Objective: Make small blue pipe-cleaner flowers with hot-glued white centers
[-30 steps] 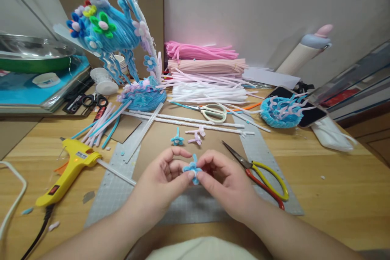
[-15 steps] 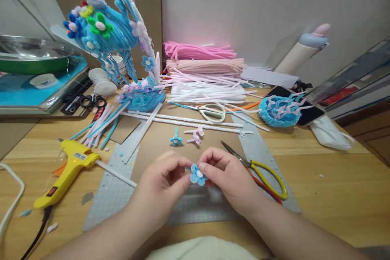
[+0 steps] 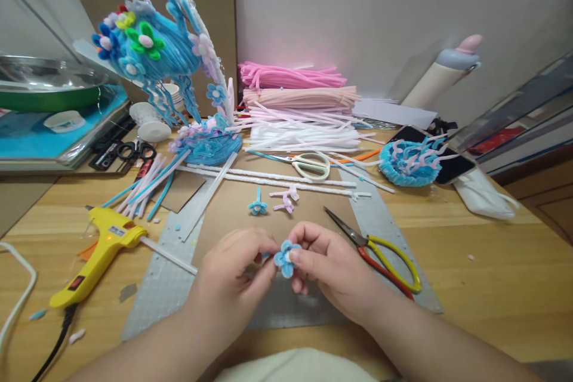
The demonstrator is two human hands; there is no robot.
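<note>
Between my fingertips is a small blue pipe-cleaner flower (image 3: 280,259) with a white centre, its face turned toward me. My right hand (image 3: 333,267) pinches it by the right side, thumb at the white centre. From the other side, the fingers of my left hand (image 3: 233,268) close in a pinch at the flower's left edge; what lies behind the petals is hidden. Just beyond my hands, a finished-looking blue flower with a stem (image 3: 257,208) and pink pipe-cleaner pieces (image 3: 285,200) rest on the brown board (image 3: 233,215).
A yellow glue gun (image 3: 101,256) lies at left. Scissors with yellow and red handles (image 3: 394,259) sit beside my right hand, cream-handled scissors (image 3: 311,165) farther back. Pipe-cleaner bundles (image 3: 293,98) line the wall. A tall blue flowered lantern-like craft (image 3: 165,48) stands back left.
The blue flower has shifted slightly left and turned a little in my fingers. My right hand's lower fingers now show below it.
</note>
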